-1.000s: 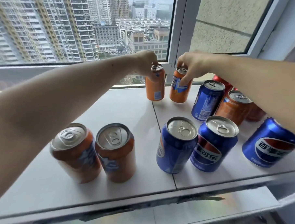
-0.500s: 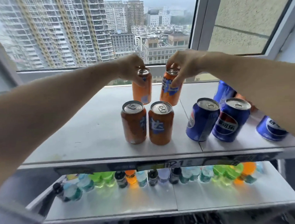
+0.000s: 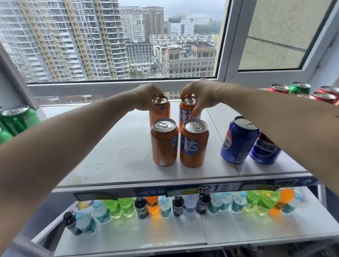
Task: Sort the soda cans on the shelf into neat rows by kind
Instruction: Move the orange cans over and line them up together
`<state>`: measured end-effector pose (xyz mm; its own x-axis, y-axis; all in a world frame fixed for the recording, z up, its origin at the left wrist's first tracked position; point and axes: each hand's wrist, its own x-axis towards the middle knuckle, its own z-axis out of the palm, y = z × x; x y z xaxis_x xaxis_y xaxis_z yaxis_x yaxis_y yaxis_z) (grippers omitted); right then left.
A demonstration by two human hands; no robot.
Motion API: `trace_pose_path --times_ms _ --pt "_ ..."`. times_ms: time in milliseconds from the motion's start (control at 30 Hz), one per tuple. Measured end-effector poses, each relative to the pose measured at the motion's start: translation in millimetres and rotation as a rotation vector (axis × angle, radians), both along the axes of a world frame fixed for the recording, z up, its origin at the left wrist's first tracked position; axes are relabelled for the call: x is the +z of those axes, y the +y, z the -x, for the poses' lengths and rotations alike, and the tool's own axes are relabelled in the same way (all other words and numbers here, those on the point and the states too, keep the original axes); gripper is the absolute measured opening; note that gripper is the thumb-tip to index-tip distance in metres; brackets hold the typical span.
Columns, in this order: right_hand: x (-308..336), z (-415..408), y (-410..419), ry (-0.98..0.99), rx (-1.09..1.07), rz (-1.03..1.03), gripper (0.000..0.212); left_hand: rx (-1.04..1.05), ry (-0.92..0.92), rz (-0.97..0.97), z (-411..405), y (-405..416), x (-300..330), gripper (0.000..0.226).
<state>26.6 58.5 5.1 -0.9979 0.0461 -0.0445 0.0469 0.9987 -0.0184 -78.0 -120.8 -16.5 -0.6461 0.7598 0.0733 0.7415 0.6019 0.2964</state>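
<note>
nearest, below the shelf edge, a lower shelf carries a row of small bottles. on the top shelf two orange cans stand upright side by side at the front, with two blue cans apart to their right. directly behind the front pair stand two more orange cans, one behind each. the left hand grips the left rear can by its rim from above, fingers curled over the top. the right hand pinches the right rear can the same way. both cans stand upright under the hands, seemingly on the shelf. green cans sit far left; red and green cans far right.
</note>
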Motion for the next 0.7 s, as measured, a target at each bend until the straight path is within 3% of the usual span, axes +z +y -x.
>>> trace_pose_path --times_ms 333,467,700 --pt "-6.9 2.2 0.8 -0.004 0.003 0.062 0.071 -0.006 -0.063 0.011 9.1 3.2 -0.9 0.065" --pt "-2.9 -11.1 1.3 -0.007 -0.014 0.113 0.083 -0.006 -0.145 -0.009 8.4 3.4 2.2 0.072" --pt "54.3 -94.2 55.7 0.321 -0.178 0.409 0.064 -0.071 -0.295 -0.352 -10.5 18.9 51.3 0.08"
